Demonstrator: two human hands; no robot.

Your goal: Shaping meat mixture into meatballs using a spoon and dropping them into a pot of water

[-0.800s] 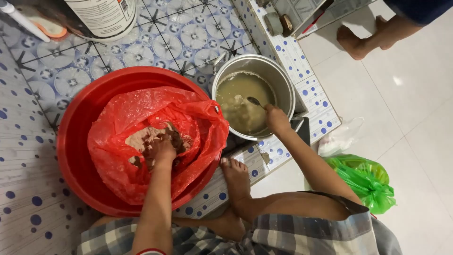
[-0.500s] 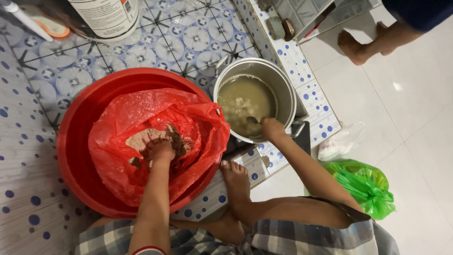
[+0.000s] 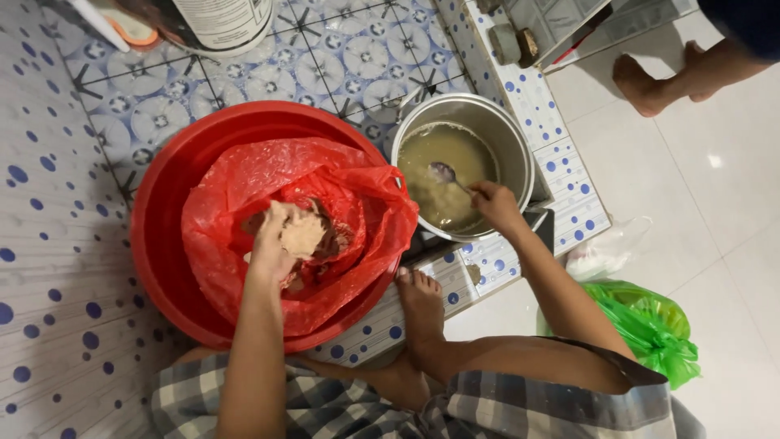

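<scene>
From the head camera, a red basin [image 3: 162, 236] sits on blue-dotted tiles [image 3: 49, 244]; inside it, over a red bag [image 3: 357, 219], the left hand [image 3: 272, 244] clasps a brownish lump [image 3: 302, 234]. Right of the basin, the right hand [image 3: 496, 203] pinches a spoon [image 3: 445, 173] in a steel pot [image 3: 512, 134]

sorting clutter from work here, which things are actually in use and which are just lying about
In use:
- left hand holding a lump of brown paste
- red plastic bag in the red basin
- right hand holding a spoon
- metal pot of cloudy liquid

Lying about:
- green plastic bag
- clear plastic bag
- large white bucket
</scene>
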